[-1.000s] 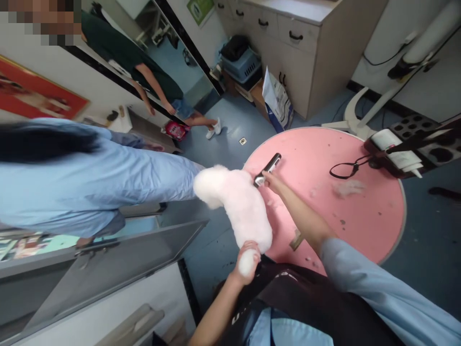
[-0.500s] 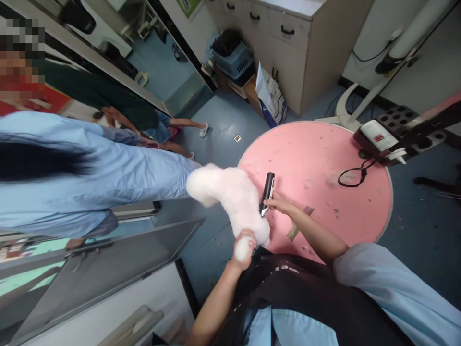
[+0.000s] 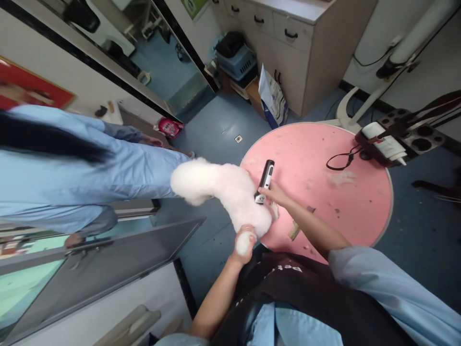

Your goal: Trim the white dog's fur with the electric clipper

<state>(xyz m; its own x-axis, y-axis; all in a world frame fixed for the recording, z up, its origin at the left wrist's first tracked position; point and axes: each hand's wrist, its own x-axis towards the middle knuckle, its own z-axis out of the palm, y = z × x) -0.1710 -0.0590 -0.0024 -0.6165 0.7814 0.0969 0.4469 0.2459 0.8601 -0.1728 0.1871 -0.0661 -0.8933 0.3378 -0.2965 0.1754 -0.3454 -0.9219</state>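
A fluffy white dog [image 3: 236,190] is at the left edge of a round pink table [image 3: 306,149], its far end stretched out over the floor. My left hand [image 3: 240,255] is closed round a rounded white tuft [image 3: 245,243] at the dog's near end; whether that is tail or leg I cannot tell. In my right hand [image 3: 276,193] is a black and white hair clipper [image 3: 266,175], its head against the fur near the rump. Some loose white fur [image 3: 274,211] shows beside the dog. The dog's feet are hidden.
A co-worker in light blue [image 3: 144,168] stands at the left. On the table's right are a black loop strap [image 3: 338,163], a white and black device [image 3: 382,139] and fur clumps [image 3: 342,179]. A grey door [image 3: 118,274] is at lower left; cabinets [image 3: 291,53] stand behind.
The clipper has moved up and left, from the dog's side onto its rump. The dog's far end has shifted left. A person in dark green has left the view. The black strap has swung left.
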